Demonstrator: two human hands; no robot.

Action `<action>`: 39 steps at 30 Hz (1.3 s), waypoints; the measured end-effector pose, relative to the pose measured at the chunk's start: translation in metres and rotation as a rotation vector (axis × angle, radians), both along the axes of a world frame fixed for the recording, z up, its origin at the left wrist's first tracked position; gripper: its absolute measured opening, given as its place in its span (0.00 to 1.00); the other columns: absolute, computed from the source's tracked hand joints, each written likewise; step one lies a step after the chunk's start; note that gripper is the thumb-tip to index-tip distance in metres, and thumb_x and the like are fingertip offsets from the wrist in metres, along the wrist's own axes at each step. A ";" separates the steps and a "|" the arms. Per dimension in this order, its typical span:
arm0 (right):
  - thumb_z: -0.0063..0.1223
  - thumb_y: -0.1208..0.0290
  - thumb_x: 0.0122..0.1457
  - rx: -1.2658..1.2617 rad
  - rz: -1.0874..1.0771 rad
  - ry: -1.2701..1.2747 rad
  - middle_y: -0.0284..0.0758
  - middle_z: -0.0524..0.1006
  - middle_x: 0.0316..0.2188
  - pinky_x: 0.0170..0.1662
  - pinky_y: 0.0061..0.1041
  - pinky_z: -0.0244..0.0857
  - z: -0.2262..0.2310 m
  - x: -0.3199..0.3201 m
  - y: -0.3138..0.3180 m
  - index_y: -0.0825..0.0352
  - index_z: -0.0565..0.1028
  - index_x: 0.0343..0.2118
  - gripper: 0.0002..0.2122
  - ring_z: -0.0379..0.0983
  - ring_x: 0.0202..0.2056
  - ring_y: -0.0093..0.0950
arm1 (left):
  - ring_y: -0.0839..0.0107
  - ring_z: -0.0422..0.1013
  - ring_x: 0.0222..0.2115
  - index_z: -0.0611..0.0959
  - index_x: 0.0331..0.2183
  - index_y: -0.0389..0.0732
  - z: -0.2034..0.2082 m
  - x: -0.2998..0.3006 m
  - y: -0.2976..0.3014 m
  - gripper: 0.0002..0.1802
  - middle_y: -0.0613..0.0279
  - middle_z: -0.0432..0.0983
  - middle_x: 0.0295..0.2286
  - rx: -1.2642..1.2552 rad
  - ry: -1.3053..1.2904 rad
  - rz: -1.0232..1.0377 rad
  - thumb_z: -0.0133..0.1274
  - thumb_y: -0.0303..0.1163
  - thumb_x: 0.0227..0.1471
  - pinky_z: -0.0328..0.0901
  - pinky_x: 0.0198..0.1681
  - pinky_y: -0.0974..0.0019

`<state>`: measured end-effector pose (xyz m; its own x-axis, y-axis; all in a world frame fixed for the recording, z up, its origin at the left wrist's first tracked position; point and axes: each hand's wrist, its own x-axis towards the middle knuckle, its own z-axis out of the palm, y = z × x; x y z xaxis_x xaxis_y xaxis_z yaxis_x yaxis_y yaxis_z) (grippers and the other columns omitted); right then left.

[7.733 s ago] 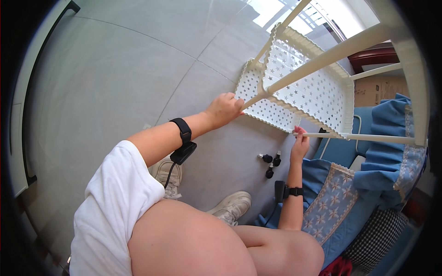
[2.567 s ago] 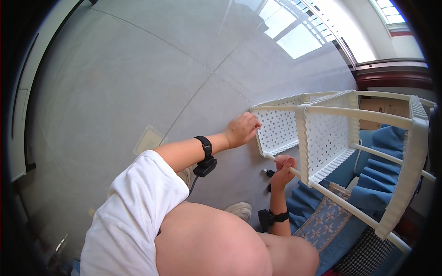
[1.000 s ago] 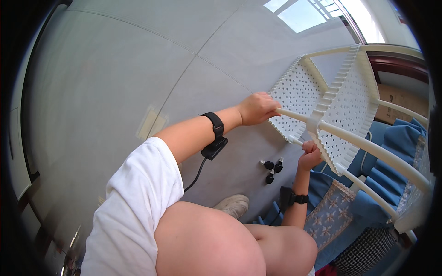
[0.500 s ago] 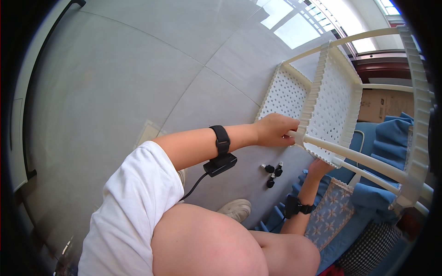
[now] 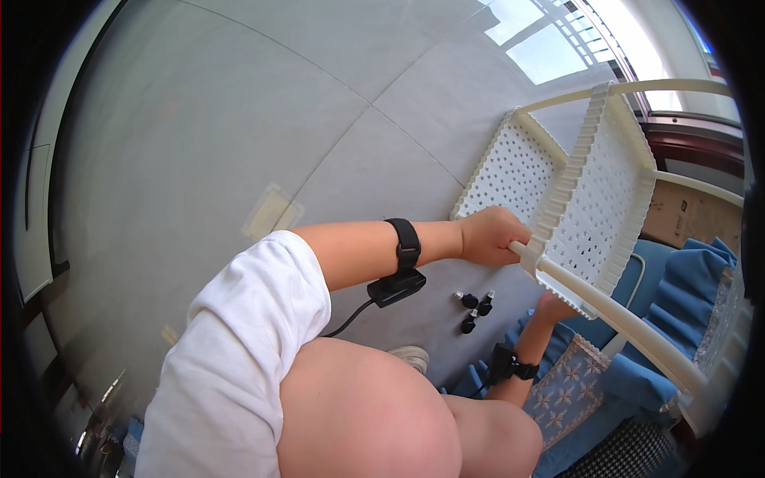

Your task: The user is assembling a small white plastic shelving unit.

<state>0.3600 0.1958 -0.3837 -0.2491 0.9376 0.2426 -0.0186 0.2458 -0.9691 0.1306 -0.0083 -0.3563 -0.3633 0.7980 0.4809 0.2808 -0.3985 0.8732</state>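
A white plastic shelf rack lies tilted at the right, with star-perforated tiers (image 5: 610, 199) joined by round poles. My left hand (image 5: 494, 237) is closed around the end of the near pole (image 5: 629, 323), beside the middle tier. Below that tier's lower corner is my right hand (image 5: 555, 307); its fingers are hidden behind the rack, so their grip does not show. Several black caster wheels (image 5: 470, 304) with pale stems lie on the grey floor, left of my right hand.
Blue ruffled fabric with a flowered panel (image 5: 570, 386) covers a seat at the lower right. Beyond the rack stands a cardboard box (image 5: 689, 211). Taped to the tiles is a beige patch (image 5: 272, 211). A pale cabinet (image 5: 40, 183) edges the far left.
The rack has turned slightly and shifted right, so a second pole that showed behind the near one is out of sight. My left hand keeps its hold on the pole. The view has shifted a little.
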 end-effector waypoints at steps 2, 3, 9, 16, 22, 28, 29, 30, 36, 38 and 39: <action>0.39 0.60 0.66 0.064 0.057 -0.040 0.39 0.64 0.56 0.58 0.42 0.62 -0.010 0.006 0.014 0.63 0.59 0.59 0.21 0.65 0.54 0.35 | 0.52 0.69 0.21 0.75 0.21 0.41 0.002 0.000 0.000 0.06 0.55 0.71 0.18 0.016 0.016 0.014 0.58 0.28 0.37 0.63 0.24 0.57; 0.38 0.60 0.66 0.096 0.079 -0.072 0.40 0.64 0.57 0.58 0.42 0.62 -0.014 0.013 0.023 0.63 0.59 0.59 0.21 0.65 0.55 0.36 | 0.51 0.69 0.21 0.75 0.20 0.41 0.005 0.002 0.003 0.07 0.55 0.71 0.17 0.020 -0.018 0.036 0.57 0.29 0.39 0.63 0.24 0.56; 0.41 0.64 0.65 0.001 0.100 -0.450 0.42 0.66 0.56 0.59 0.39 0.60 0.028 0.035 0.011 0.69 0.61 0.57 0.20 0.66 0.54 0.36 | 0.52 0.71 0.37 0.73 0.34 0.37 0.017 0.041 0.006 0.12 0.47 0.73 0.34 -0.191 -0.115 -0.104 0.55 0.32 0.49 0.65 0.37 0.57; 0.39 0.63 0.66 0.084 0.069 -0.642 0.44 0.70 0.51 0.59 0.39 0.58 0.035 0.032 -0.035 0.73 0.65 0.53 0.20 0.68 0.52 0.37 | 0.57 0.70 0.37 0.73 0.38 0.36 0.001 0.021 -0.040 0.13 0.54 0.73 0.32 -0.253 0.148 0.177 0.50 0.23 0.47 0.64 0.43 0.58; 0.27 0.53 0.68 -0.151 0.398 0.244 0.47 0.75 0.42 0.61 0.42 0.54 0.049 -0.031 -0.111 0.74 0.71 0.47 0.26 0.69 0.48 0.42 | 0.63 0.69 0.33 0.69 0.40 0.40 -0.014 -0.093 -0.063 0.17 0.60 0.71 0.30 -0.230 0.078 0.903 0.48 0.22 0.44 0.64 0.40 0.61; 0.24 0.51 0.66 -0.209 0.321 0.264 0.36 0.66 0.20 0.42 0.33 0.62 0.046 -0.065 -0.105 0.64 0.64 0.21 0.24 0.65 0.27 0.31 | 0.63 0.72 0.26 0.71 0.41 0.37 0.016 -0.122 -0.042 0.19 0.57 0.75 0.29 -0.366 -0.034 0.128 0.54 0.31 0.45 0.66 0.31 0.62; 0.25 0.52 0.65 -0.187 0.286 0.232 0.33 0.60 0.16 0.34 0.29 0.57 0.043 -0.066 -0.103 0.61 0.58 0.18 0.22 0.58 0.23 0.28 | 0.63 0.72 0.26 0.71 0.41 0.37 0.009 -0.118 -0.037 0.19 0.57 0.75 0.29 -0.375 -0.035 0.128 0.54 0.31 0.45 0.66 0.31 0.62; 0.25 0.52 0.64 -0.166 0.251 0.199 0.31 0.55 0.13 0.27 0.25 0.52 0.040 -0.068 -0.101 0.59 0.52 0.15 0.22 0.51 0.18 0.25 | 0.62 0.71 0.25 0.74 0.35 0.37 0.000 -0.113 -0.031 0.14 0.55 0.74 0.25 -0.333 -0.092 0.198 0.53 0.34 0.47 0.65 0.29 0.62; 0.27 0.52 0.60 -0.126 0.125 0.181 0.26 0.47 0.09 0.19 0.23 0.34 0.040 -0.079 -0.092 0.57 0.47 0.12 0.22 0.40 0.14 0.21 | 0.57 0.64 0.17 0.76 0.21 0.38 -0.009 -0.109 -0.014 0.14 0.53 0.69 0.16 -0.177 -0.105 0.360 0.50 0.38 0.51 0.63 0.24 0.62; 0.29 0.54 0.61 -0.124 0.201 0.223 0.26 0.47 0.09 0.18 0.23 0.34 0.035 -0.075 -0.085 0.58 0.48 0.12 0.22 0.40 0.13 0.20 | 0.57 0.63 0.16 0.74 0.20 0.38 -0.013 -0.109 -0.010 0.14 0.53 0.68 0.16 -0.116 -0.104 0.369 0.49 0.36 0.51 0.62 0.23 0.62; 0.30 0.57 0.62 -0.119 0.282 0.270 0.27 0.48 0.09 0.18 0.22 0.34 0.034 -0.074 -0.083 0.58 0.50 0.13 0.21 0.39 0.13 0.20 | 0.57 0.63 0.16 0.74 0.20 0.38 -0.015 -0.109 -0.009 0.14 0.53 0.68 0.16 -0.113 -0.104 0.361 0.49 0.36 0.51 0.62 0.23 0.62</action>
